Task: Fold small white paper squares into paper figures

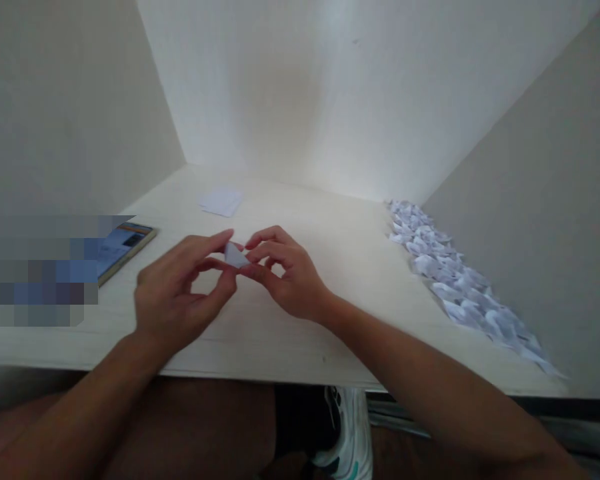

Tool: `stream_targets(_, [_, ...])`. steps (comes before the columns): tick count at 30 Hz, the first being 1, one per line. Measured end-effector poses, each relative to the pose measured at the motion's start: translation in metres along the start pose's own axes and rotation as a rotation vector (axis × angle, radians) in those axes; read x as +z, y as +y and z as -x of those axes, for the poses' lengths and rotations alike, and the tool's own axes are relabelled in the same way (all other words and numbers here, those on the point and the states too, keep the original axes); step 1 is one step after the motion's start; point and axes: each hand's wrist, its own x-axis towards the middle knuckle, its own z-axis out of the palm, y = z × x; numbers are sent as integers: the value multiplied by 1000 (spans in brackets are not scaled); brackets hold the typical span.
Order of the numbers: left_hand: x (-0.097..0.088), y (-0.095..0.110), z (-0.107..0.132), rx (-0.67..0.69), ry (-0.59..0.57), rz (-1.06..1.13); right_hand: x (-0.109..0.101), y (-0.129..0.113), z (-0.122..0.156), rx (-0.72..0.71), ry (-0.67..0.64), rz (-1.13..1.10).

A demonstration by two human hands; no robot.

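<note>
A small white piece of folded paper [235, 256], triangular in outline, is held just above the desk between my two hands. My left hand [180, 283] pinches its left side, thumb below and fingers above. At its right corner, my right hand [285, 270] grips with thumb and fingertips closed together. Parts of the paper's edges are hidden behind the fingertips. Beyond the hands, a few flat white paper sheets [222, 201] lie loosely stacked on the desk.
The white desk [360, 253] has walls at the back and both sides. Many folded white paper pieces [445, 280] are heaped along the right wall. A tablet-like device [125, 248] with a lit screen lies at left, partly blurred out. A shoe [353, 433] shows below the front edge.
</note>
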Motion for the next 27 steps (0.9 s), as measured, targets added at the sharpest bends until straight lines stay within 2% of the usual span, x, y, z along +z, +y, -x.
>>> stream_targets(3, [-3, 9, -6, 119, 5, -105, 1, -2, 5, -256, 104, 177])
stream_targets(5, [-5, 17, -9, 177, 5, -198, 1, -6, 6, -354, 135, 253])
stream_targets(7, [-7, 23, -11, 253, 52, -245, 1, -11, 7, -409, 159, 292])
stream_targets(15, [-5, 24, -9, 420, 205, -168, 4, -18, 9, -542, 196, 308])
stream_targets(23, [-9, 28, -8, 405, 193, -133, 6, -23, 11, -549, 157, 257])
stream_targets(27, [-14, 33, -5, 371, 131, -135, 8, -25, 12, -557, 114, 221])
